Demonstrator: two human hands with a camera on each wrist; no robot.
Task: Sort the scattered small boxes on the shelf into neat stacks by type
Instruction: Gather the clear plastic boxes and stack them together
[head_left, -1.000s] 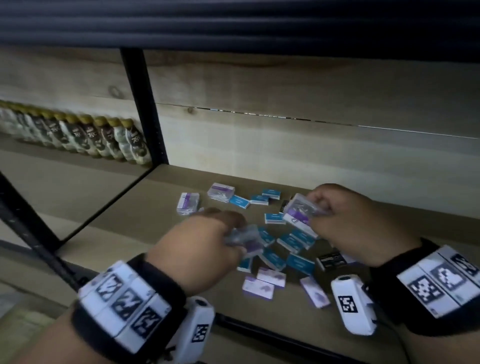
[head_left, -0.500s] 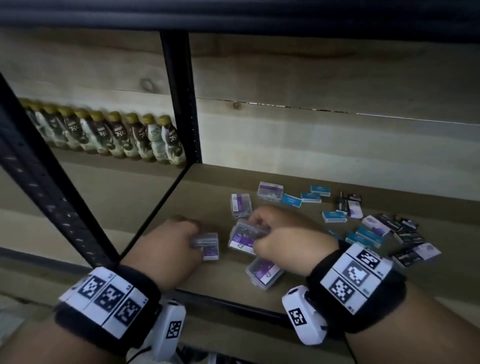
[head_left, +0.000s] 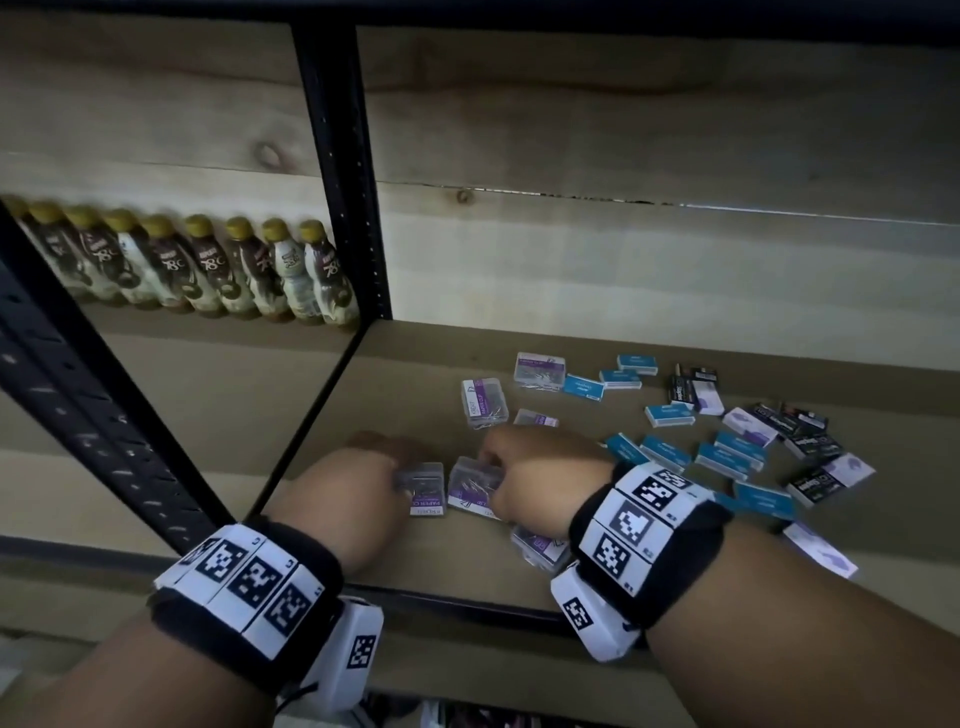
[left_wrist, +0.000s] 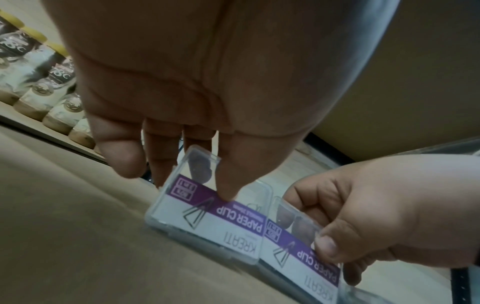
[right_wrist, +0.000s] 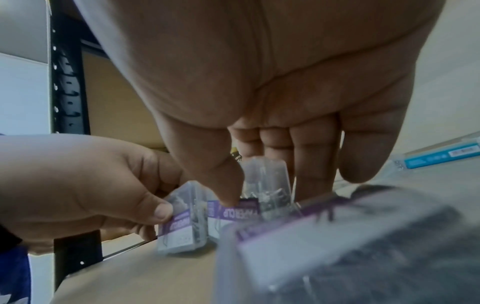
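Note:
Each hand holds a clear paper clip box with a purple label, side by side low over the shelf board (head_left: 415, 395) at its front left. My left hand (head_left: 387, 480) pinches its box (head_left: 423, 488) between thumb and fingers (left_wrist: 228, 191). My right hand (head_left: 493, 467) grips the second box (head_left: 475, 486), thumb on its label (left_wrist: 298, 253). In the right wrist view the same two boxes (right_wrist: 179, 232) (right_wrist: 233, 216) nearly touch. More clear boxes (head_left: 484, 401) lie behind the hands, and one lies under my right wrist (head_left: 537, 548). Blue boxes (head_left: 727, 457), black boxes (head_left: 810, 441) and white-purple ones (head_left: 821, 556) are scattered to the right.
A black upright post (head_left: 343, 171) bounds the shelf bay on the left. Beyond it stands a row of bottles (head_left: 208, 270) with gold caps. A wooden wall (head_left: 623, 260) closes the back. The shelf's dark front edge (head_left: 441, 603) runs just below my wrists.
Both hands carried their clear boxes from the middle of the scatter to the shelf's front left. In the last half second they hardly moved; the boxes sit closer together.

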